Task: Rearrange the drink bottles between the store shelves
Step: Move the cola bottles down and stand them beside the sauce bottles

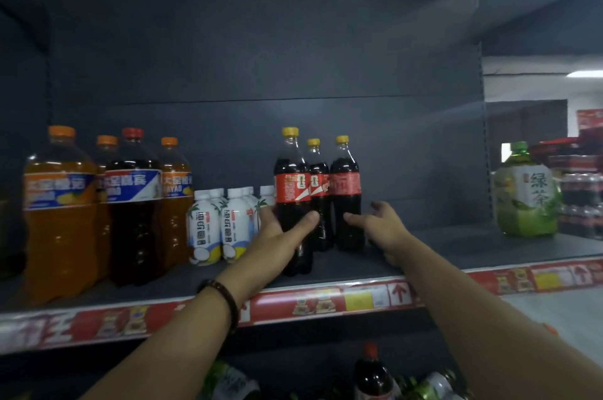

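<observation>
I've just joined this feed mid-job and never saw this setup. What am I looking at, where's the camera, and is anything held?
No machine here: a person works with bare hands, and the one picture comes from a wide-angle camera on their head, looking forward and down. The left hand grips the front cola bottle, one of three yellow-capped ones on the shelf. The right hand is open beside the rightmost cola bottle; contact is unclear. To their left stand small white bottles and large orange soda bottles; a green tea bottle stands far right.
</observation>
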Demonstrator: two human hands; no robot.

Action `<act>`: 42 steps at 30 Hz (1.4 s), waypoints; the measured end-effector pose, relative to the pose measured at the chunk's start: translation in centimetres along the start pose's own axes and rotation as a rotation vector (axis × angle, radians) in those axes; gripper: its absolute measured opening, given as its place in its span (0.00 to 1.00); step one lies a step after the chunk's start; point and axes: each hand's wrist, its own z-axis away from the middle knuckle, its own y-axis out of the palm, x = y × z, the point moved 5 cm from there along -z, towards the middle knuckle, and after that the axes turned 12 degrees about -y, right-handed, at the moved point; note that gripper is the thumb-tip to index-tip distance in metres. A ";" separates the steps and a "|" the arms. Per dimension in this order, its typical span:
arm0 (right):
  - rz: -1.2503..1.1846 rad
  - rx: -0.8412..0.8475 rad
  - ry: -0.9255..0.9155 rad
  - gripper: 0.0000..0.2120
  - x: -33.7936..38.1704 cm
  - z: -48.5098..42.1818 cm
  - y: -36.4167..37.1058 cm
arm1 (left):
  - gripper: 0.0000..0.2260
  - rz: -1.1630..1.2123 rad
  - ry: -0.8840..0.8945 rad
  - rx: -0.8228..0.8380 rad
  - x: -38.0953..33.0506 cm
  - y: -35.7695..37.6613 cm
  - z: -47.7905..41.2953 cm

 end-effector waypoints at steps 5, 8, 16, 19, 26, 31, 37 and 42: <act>0.027 0.140 -0.036 0.34 0.4 0.3 1.1 | 0.26 -0.097 0.052 -0.080 -0.4 -0.2 0.7; 0.059 0.127 -0.060 0.31 0.3 0.3 1.2 | 0.22 -0.059 0.045 -0.094 -0.4 -1.2 1.4; 0.160 0.296 -0.121 0.25 5.0 5.2 4.3 | 0.23 0.023 0.003 -0.163 -0.2 -6.0 5.7; 0.130 0.243 -0.231 0.31 6.8 8.6 5.9 | 0.21 0.166 0.079 -0.290 0.1 -8.2 9.9; -0.077 0.390 -0.261 0.24 9.2 18.6 11.9 | 0.21 0.380 0.113 -0.414 3.5 -14.5 22.1; -0.089 0.588 -0.242 0.26 8.0 27.0 17.7 | 0.15 0.336 0.044 -0.543 8.8 -18.2 28.8; -0.011 0.592 -0.169 0.30 -0.5 35.4 24.2 | 0.25 0.181 -0.126 -0.730 18.4 -22.4 35.1; -0.110 0.676 0.036 0.39 -10.8 40.4 30.1 | 0.22 0.074 -0.253 -0.838 27.3 -25.7 37.4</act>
